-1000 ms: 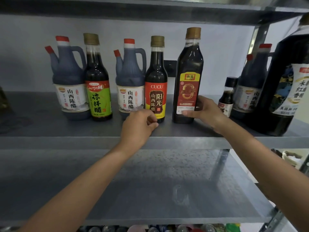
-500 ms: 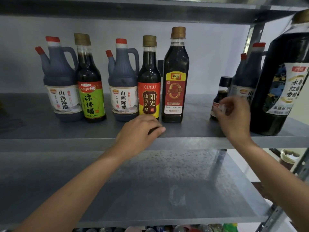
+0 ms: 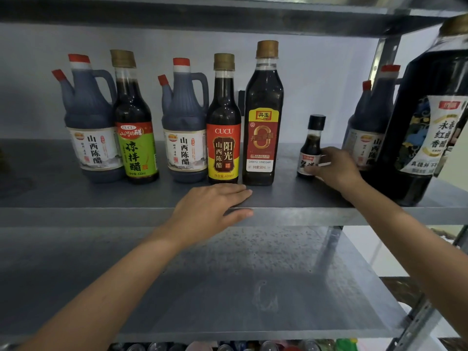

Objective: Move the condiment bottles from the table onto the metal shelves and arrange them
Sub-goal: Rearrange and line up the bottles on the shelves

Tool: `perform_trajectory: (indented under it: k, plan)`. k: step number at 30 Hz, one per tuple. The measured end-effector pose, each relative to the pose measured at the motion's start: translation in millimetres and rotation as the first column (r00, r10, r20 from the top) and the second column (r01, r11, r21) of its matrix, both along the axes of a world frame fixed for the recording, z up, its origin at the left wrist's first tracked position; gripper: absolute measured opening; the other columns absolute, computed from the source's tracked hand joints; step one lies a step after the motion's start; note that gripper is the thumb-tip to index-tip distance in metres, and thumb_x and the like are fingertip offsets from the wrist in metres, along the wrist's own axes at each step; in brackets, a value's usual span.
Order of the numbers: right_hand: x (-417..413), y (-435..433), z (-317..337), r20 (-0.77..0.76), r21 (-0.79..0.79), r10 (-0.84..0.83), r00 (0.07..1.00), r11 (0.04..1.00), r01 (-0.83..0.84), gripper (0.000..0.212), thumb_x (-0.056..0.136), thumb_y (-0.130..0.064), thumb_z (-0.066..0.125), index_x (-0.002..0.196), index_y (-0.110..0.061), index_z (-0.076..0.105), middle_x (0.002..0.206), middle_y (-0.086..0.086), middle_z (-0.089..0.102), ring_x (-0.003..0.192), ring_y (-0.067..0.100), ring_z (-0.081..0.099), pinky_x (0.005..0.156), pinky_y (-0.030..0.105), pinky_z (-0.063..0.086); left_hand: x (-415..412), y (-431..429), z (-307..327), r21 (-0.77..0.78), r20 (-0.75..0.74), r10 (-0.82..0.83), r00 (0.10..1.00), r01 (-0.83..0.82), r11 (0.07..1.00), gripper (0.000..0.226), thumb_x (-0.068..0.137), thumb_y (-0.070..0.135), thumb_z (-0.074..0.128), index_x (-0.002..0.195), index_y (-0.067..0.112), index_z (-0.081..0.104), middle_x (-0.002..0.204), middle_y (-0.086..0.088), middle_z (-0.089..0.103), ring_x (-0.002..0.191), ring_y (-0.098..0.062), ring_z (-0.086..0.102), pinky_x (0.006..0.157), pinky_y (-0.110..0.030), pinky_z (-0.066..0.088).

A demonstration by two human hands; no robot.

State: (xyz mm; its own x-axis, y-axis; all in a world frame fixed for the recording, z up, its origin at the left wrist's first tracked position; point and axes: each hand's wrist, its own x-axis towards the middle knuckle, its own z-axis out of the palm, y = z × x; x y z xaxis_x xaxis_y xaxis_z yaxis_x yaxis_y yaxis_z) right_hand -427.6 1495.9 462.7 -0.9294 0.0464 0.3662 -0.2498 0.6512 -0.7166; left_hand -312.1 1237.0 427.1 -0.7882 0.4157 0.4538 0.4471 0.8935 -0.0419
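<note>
Several dark vinegar bottles stand in a row on the grey metal shelf (image 3: 76, 198): a handled jug (image 3: 91, 127), a green-label bottle (image 3: 136, 138), a second jug (image 3: 184, 127), a red-and-yellow CUCU bottle (image 3: 223, 133) and a tall Danyu bottle (image 3: 263, 117). To their right stands a small black-capped bottle (image 3: 310, 148), with my right hand (image 3: 334, 168) curled around its lower right side. My left hand (image 3: 215, 206) rests flat and open on the shelf's front edge, just below the CUCU bottle.
A third jug (image 3: 367, 127) and a very large dark bottle (image 3: 430, 117) crowd the shelf's right end. Another shelf (image 3: 228, 287) lies below, bare. Bottle caps (image 3: 228, 347) show beneath it. An upper shelf (image 3: 202, 13) runs overhead.
My right hand let go of the tall Danyu bottle, which now stands against the CUCU bottle, and moved right to the small bottle. My left hand opened flat on the shelf edge.
</note>
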Motion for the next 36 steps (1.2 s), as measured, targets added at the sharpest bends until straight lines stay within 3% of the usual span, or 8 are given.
perform_trajectory:
  k: [9, 15, 18, 22, 24, 27, 33, 36]
  plan:
    - [7, -10, 2, 0.040, -0.002, 0.360, 0.932, 0.933, -0.361, 0.045, 0.084, -0.008, 0.068, 0.126, -0.011, 0.055, 0.113, 0.000, 0.061, 0.101, 0.014, 0.058, 0.077, 0.015, 0.043, -1, 6, -4, -0.072, -0.059, -0.016, 0.998, 0.012, 0.997, 0.072, 0.089, 0.058, 0.011, 0.141, 0.020, 0.045, 0.145, 0.005, 0.045, 0.132, -0.008, 0.043, 0.098, -0.030, 0.044]
    - [11, -12, -1, 0.028, -0.003, 0.390, 0.921, 0.921, -0.390, 0.050, 0.082, -0.010, 0.070, 0.129, -0.010, 0.053, 0.114, 0.001, 0.063, 0.100, 0.012, 0.061, 0.080, 0.013, 0.046, -2, 13, -12, -0.116, -0.153, 0.003, 0.988, -0.021, 0.993, 0.054, 0.095, 0.044, 0.030, 0.122, 0.010, 0.063, 0.123, -0.004, 0.065, 0.110, -0.014, 0.063, 0.079, -0.028, 0.055]
    - [29, 6, -6, -0.296, 0.011, 0.253, 0.921, 0.965, -0.262, 0.044, 0.082, -0.008, 0.070, 0.124, -0.009, 0.058, 0.103, 0.000, 0.064, 0.087, 0.003, 0.061, 0.086, 0.019, 0.051, -1, 28, -14, -0.142, -0.160, 0.007, 0.987, -0.030, 0.989, 0.054, 0.094, 0.045, 0.031, 0.124, 0.011, 0.061, 0.124, -0.003, 0.065, 0.111, -0.014, 0.063, 0.080, -0.026, 0.054]
    - [61, 67, -11, -0.812, -0.188, -0.227, 0.537, 0.974, 0.128, 0.043, 0.081, -0.013, 0.070, 0.119, -0.004, 0.051, 0.114, 0.016, 0.051, 0.107, 0.017, 0.048, 0.096, 0.025, 0.041, -4, 61, -17, -0.173, -0.150, 0.006, 0.989, -0.032, 0.984, 0.058, 0.091, 0.047, 0.032, 0.123, 0.009, 0.062, 0.123, -0.006, 0.065, 0.111, -0.017, 0.063, 0.085, -0.029, 0.053]
    - [60, 105, -7, -0.647, -0.437, -0.402, 0.648, 0.892, 0.116, 0.068, 0.074, -0.030, 0.078, 0.128, -0.013, 0.039, 0.128, 0.014, 0.041, 0.117, 0.019, 0.045, 0.098, 0.029, 0.041, -8, 78, -16, -0.193, -0.150, 0.015, 0.989, -0.044, 0.980, 0.060, 0.090, 0.048, 0.031, 0.120, 0.007, 0.063, 0.121, -0.008, 0.066, 0.108, -0.018, 0.065, 0.084, -0.029, 0.054]
    - [57, 135, -2, -0.215, -0.542, -0.104, 0.971, 0.840, -0.030, 0.066, 0.074, -0.037, 0.075, 0.129, -0.019, 0.043, 0.128, -0.001, 0.051, 0.112, 0.009, 0.053, 0.084, 0.016, 0.044, -11, 107, -12, -0.231, -0.113, 0.014, 0.993, -0.040, 0.972, 0.065, 0.087, 0.052, 0.030, 0.114, 0.007, 0.067, 0.116, -0.009, 0.068, 0.104, -0.018, 0.067, 0.082, -0.028, 0.054]
    - [53, 154, -13, -0.125, -0.445, 0.214, 0.969, 0.860, -0.248, 0.043, 0.075, -0.014, 0.071, 0.117, -0.019, 0.061, 0.103, -0.015, 0.069, 0.095, -0.001, 0.065, 0.074, 0.012, 0.051, -11, 141, -7, -0.201, -0.070, 0.047, 0.996, -0.061, 0.978, 0.077, 0.089, 0.063, 0.020, 0.119, 0.007, 0.064, 0.122, -0.009, 0.065, 0.111, -0.017, 0.063, 0.088, -0.027, 0.051]
    - [54, 158, -11, -0.107, -0.407, 0.230, 0.967, 0.877, -0.254, 0.051, 0.070, -0.010, 0.075, 0.118, -0.020, 0.061, 0.108, -0.010, 0.069, 0.100, 0.006, 0.065, 0.077, 0.018, 0.052, -9, 144, -4, -0.129, -0.036, 0.057, 0.998, -0.061, 0.990, 0.089, 0.083, 0.069, 0.008, 0.147, 0.011, 0.031, 0.153, -0.005, 0.032, 0.140, -0.015, 0.031, 0.111, -0.028, 0.029]
